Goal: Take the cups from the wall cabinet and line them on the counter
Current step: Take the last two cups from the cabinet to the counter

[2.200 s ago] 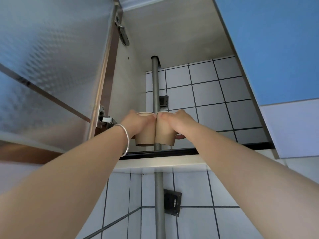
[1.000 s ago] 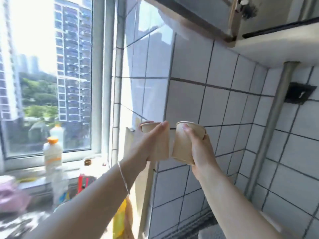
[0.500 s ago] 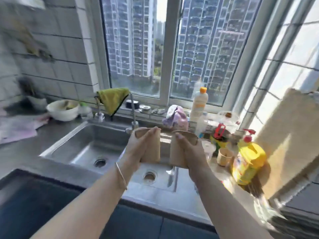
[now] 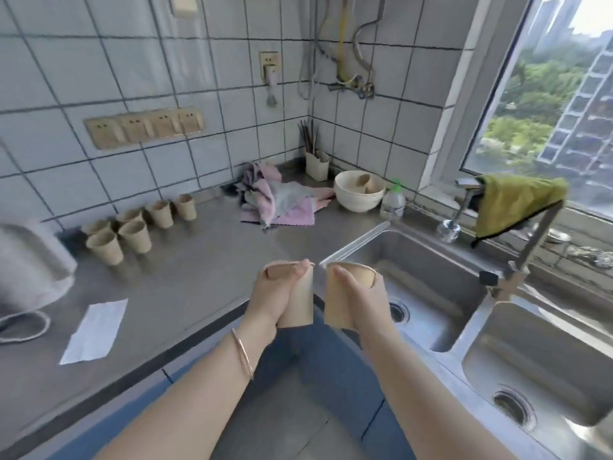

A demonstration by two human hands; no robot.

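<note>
Six brown paper cups (image 4: 132,224) stand along the table's (image 4: 185,277) back edge at left, no writing legible. The left hand (image 4: 277,293) clamps one paper cup (image 4: 300,302) upright, lifted over the table's front edge. Just beside it, the right hand (image 4: 360,298) grips a second cup (image 4: 336,295) near the sink (image 4: 428,260) corner.

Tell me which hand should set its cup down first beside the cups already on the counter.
Left. The left hand and its cup hang nearer the cups on the counter; the right hand is over by the sink.
</note>
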